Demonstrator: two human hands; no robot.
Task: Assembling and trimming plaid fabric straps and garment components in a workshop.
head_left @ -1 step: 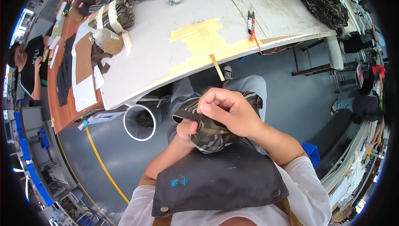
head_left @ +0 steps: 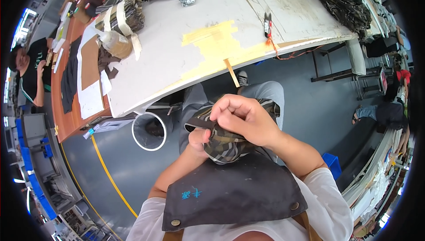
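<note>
Over my lap is a brown-and-green plaid fabric piece (head_left: 223, 147) with a dark zipper (head_left: 200, 123) along its opening. My left hand (head_left: 198, 141) is closed on the edge at the left, its thumb on top beside the zipper. From the right, my right hand (head_left: 248, 119) reaches over the piece with fingers curled. Its thumb and forefinger pinch the fabric close to the zipper's right end. The right hand hides what lies under its fingertips, and most of the left fingers are out of sight beneath the cloth.
Ahead stands a pale worktable (head_left: 164, 41) with yellow tape (head_left: 212, 39), small black-and-red snips (head_left: 268, 25), a plastic bottle (head_left: 116, 44) and bundled plaid pieces (head_left: 341, 1). A white-rimmed bin (head_left: 137, 141) is at left below it. A person (head_left: 37, 68) sits at far left.
</note>
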